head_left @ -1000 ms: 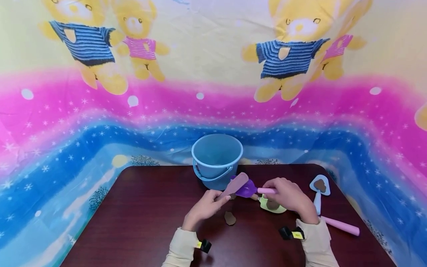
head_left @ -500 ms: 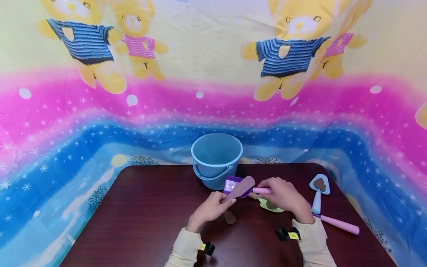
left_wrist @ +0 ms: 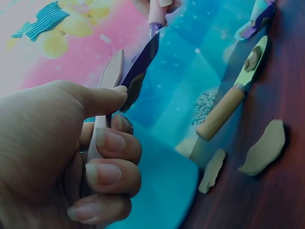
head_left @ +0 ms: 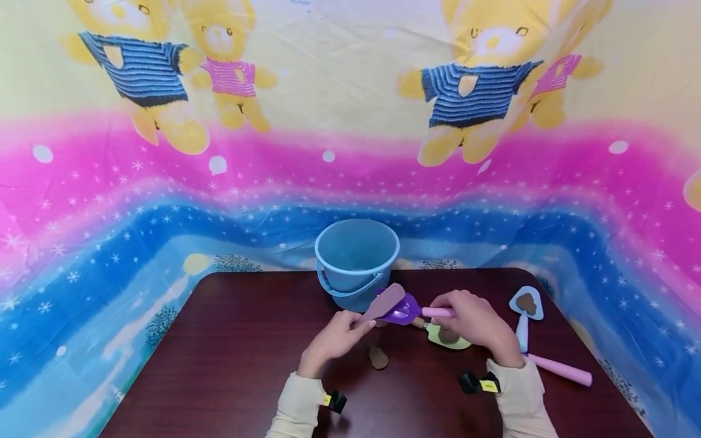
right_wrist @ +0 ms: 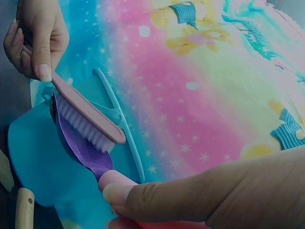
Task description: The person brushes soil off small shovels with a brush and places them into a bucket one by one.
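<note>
My left hand [head_left: 331,337] grips the handle of a pink brush [head_left: 387,301]; its white bristles [right_wrist: 83,121] show in the right wrist view. The pink handle of a purple toy shovel [head_left: 406,309] is pinched in my right hand [head_left: 473,322]. Bristles lie against the scoop's inner face, and the brush back covers part of it from above. Brown material clings to the scoop's outer side in the left wrist view. Both tools are held just in front of the light-blue bucket [head_left: 350,283], over the table.
Two flat brown pieces, one being this clay-like piece [left_wrist: 264,145], lie below the hands. A green trowel [head_left: 434,336] with a wooden handle bears a brown lump. At right are a light-blue trowel [head_left: 523,334] with brown material and a pink-handled tool [head_left: 561,370].
Half a second ago the shovel was tipped with its shiny inner face showing and the brush lay further right along it. Now the shovel is turned back and the brush has slid left.
</note>
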{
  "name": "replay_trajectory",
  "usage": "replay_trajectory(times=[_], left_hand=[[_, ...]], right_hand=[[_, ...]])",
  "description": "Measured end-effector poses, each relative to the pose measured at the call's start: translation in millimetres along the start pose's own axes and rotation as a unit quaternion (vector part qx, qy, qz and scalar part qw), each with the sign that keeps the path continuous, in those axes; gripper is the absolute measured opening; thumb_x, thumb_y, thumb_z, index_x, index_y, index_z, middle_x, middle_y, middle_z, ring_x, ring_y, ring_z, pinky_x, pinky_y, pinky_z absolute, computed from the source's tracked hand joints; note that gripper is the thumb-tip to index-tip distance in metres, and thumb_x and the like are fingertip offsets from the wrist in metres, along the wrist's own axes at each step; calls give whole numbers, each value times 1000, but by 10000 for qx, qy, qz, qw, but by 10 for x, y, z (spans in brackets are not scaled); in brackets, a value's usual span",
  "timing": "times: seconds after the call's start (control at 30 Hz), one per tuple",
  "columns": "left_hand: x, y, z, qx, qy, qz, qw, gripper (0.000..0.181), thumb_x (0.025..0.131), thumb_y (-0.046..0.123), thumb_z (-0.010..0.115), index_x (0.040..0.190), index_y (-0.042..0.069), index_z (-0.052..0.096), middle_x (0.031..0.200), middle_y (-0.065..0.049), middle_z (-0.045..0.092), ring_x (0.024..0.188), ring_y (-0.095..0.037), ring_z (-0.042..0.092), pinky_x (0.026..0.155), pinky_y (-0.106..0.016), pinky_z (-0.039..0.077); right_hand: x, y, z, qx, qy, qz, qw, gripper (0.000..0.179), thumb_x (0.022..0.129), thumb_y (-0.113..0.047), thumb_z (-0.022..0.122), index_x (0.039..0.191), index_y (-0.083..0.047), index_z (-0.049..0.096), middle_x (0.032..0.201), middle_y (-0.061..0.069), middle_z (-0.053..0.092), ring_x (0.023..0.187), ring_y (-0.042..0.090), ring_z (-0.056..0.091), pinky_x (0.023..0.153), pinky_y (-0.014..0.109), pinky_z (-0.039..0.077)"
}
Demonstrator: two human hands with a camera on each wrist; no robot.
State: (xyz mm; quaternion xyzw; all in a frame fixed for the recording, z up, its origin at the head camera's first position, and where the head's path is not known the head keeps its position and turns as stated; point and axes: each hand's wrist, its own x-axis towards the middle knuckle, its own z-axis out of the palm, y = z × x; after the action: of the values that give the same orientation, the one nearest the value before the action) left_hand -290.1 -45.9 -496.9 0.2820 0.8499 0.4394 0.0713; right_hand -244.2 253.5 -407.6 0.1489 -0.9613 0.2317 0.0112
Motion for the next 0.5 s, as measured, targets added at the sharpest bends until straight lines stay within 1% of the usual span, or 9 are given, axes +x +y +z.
replay_trajectory(times=[0.1, 0.17, 0.33, 0.5], left_hand=[[-10, -24, -41, 54, 50, 30, 10000, 37, 105, 38, 56, 76, 15, 62, 56, 7, 38, 48, -6, 38, 47, -22, 33], [-21, -29, -69, 30, 70, 3, 10000, 37, 105, 38, 56, 76, 15, 62, 57, 6, 38, 48, -7, 39, 48, -22, 34], [-46, -38, -118, 86, 184, -47, 9998, 38, 105, 38, 56, 75, 14, 60, 57, 7, 37, 50, -7, 38, 50, -23, 33], [-60, -41, -154, 86, 180, -56, 9998, 39, 105, 38, 56, 73, 16, 57, 57, 7, 36, 50, -7, 38, 50, -23, 33]], right_hand=[[-11, 29, -24, 6, 26, -7, 10000, 11, 92, -20, 76, 102, -19, 79, 90, -7, 71, 77, 10, 60, 72, 38, 53], [-17, 49, -40, -18, 46, -24, 10000, 11, 92, -21, 76, 102, -20, 79, 91, -7, 71, 77, 10, 60, 71, 37, 52], [-27, 89, -73, 11, 25, 94, 10000, 12, 92, -26, 76, 103, -23, 79, 92, -8, 71, 78, 9, 61, 74, 38, 52], [-57, 105, -108, 142, 7, 109, 9998, 12, 92, -26, 77, 103, -23, 79, 95, -7, 72, 80, 9, 62, 75, 39, 52]])
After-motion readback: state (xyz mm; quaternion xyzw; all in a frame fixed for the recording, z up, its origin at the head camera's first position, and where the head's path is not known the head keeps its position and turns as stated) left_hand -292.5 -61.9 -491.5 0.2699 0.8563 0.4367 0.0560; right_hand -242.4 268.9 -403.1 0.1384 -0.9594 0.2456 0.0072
